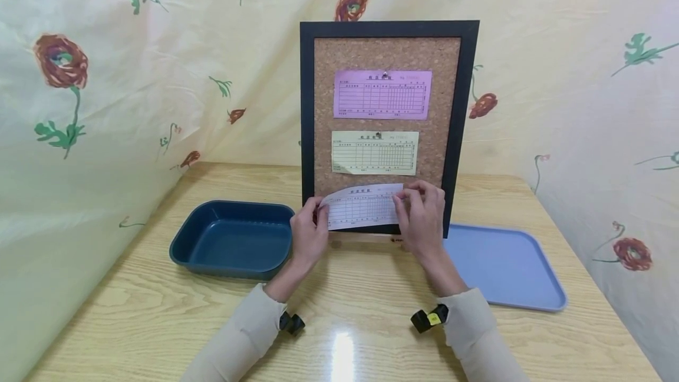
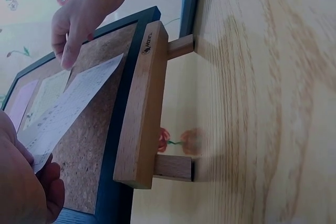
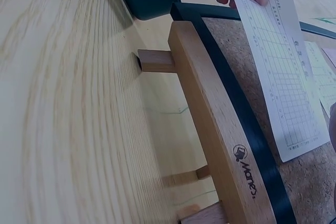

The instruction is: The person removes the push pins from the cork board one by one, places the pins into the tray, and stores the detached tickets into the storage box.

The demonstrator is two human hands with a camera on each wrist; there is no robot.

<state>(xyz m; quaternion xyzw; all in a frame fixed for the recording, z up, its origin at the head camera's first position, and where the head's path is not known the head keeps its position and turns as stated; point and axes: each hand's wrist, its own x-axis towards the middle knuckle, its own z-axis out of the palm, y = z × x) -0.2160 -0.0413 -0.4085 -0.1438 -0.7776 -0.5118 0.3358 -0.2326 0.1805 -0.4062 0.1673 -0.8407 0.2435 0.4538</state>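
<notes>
A white receipt slip (image 1: pixel 363 208) with a printed grid is held in front of the lower part of a black-framed cork board (image 1: pixel 389 52). My left hand (image 1: pixel 309 231) pinches its left edge between thumb and fingers; that end curls away from the cork in the left wrist view. At the slip's right edge, near the upper corner, my right hand (image 1: pixel 422 220) has its thumb and curled fingers on the paper. Above it, a yellow-green slip (image 1: pixel 374 154) and a pink slip (image 1: pixel 382 96) hang on the cork, each with a pin at its top middle.
The board leans on a wooden easel (image 2: pixel 142 103) whose ledge carries its lower edge. To the left stands a deep dark-blue tray (image 1: pixel 233 270); at the right lies a flat light-blue tray (image 1: pixel 504 264), partly behind the right hand. A flowered cloth (image 1: pixel 159 75) hangs behind the wooden table (image 1: pixel 366 299).
</notes>
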